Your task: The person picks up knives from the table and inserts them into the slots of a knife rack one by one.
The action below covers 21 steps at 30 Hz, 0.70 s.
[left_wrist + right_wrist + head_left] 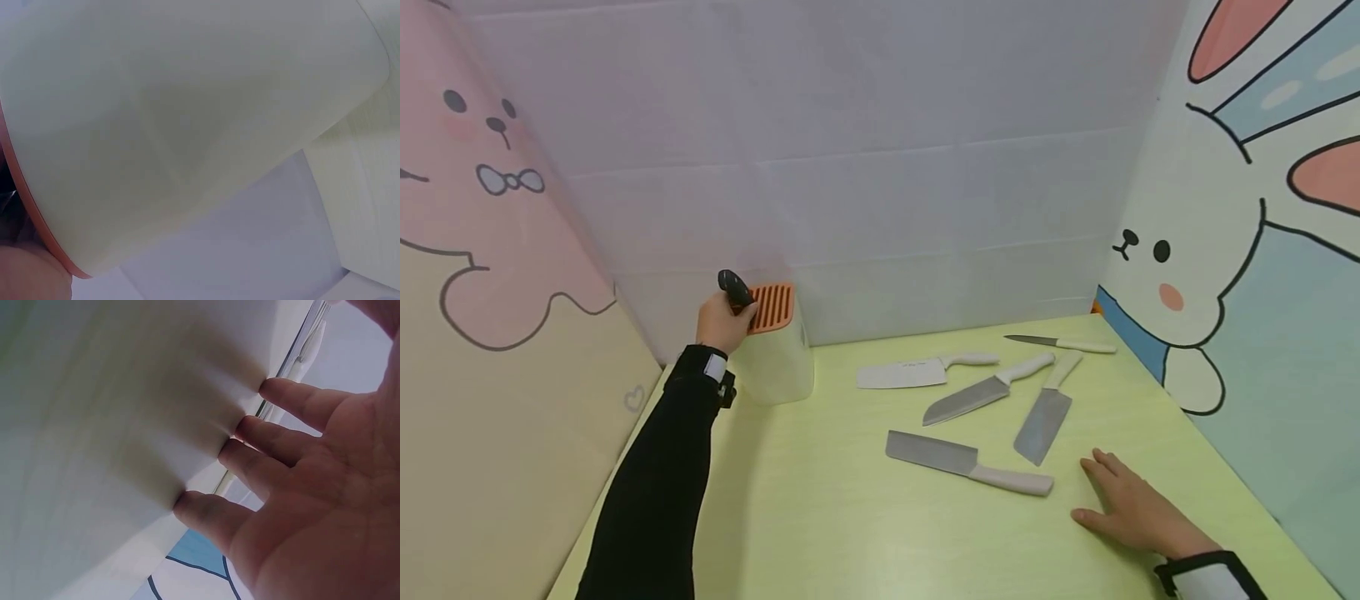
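At the left, a white knife block (775, 371) with an orange slotted top (772, 307) stands upright. My left hand (724, 323) grips a black handle (735, 287) at the left side of that top; whatever is below the handle is hidden by the hand and block. The left wrist view is mostly filled by the block's side (187, 125), with part of my hand (31, 275) at its orange rim. My right hand (1138, 508) rests on the table with fingers spread. In the right wrist view its fingertips (187, 500) touch the surface, and it holds nothing.
Several light-handled knives lie on the yellow-green table (850, 533): a cleaver (932, 452) in front, a broad knife (902, 375), a pointed chef's knife (967, 402), a small cleaver (1043, 425) and a paring knife (1060, 342). Walls with cartoon animals enclose the sides.
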Tool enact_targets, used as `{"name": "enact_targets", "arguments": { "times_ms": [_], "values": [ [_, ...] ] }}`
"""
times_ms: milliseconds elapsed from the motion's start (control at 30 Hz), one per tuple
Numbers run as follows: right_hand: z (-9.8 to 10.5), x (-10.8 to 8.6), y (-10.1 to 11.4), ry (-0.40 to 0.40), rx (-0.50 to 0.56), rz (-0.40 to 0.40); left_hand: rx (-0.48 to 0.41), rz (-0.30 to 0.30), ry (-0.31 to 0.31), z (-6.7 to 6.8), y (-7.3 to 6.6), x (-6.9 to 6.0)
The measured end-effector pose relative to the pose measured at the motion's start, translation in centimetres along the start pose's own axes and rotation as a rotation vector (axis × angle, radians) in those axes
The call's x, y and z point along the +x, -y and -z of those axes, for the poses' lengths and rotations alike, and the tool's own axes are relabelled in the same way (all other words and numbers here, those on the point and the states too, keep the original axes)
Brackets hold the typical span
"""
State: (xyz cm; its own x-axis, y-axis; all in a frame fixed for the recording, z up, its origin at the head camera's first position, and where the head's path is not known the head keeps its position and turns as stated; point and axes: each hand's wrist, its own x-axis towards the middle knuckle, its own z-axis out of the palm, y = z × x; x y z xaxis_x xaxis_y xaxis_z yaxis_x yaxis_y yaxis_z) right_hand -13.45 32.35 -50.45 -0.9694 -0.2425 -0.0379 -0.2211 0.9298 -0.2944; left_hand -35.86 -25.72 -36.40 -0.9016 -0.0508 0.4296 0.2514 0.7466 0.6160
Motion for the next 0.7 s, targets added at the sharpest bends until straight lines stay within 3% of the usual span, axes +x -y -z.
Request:
{"name": "enact_targets", "arguments": {
  "times_ms": [400, 700],
  "values": [
    [0.05, 0.0, 0.02, -0.001, 0.01, 0.0, 0.025, -0.067, 0.016, 0.2, 0.35, -0.62],
    [-0.05, -0.02, -0.04, -0.004, 0.009, -0.004, 0.046, -0.044, 0.089, 0.33, 0.22, -0.67]
  ]
}}
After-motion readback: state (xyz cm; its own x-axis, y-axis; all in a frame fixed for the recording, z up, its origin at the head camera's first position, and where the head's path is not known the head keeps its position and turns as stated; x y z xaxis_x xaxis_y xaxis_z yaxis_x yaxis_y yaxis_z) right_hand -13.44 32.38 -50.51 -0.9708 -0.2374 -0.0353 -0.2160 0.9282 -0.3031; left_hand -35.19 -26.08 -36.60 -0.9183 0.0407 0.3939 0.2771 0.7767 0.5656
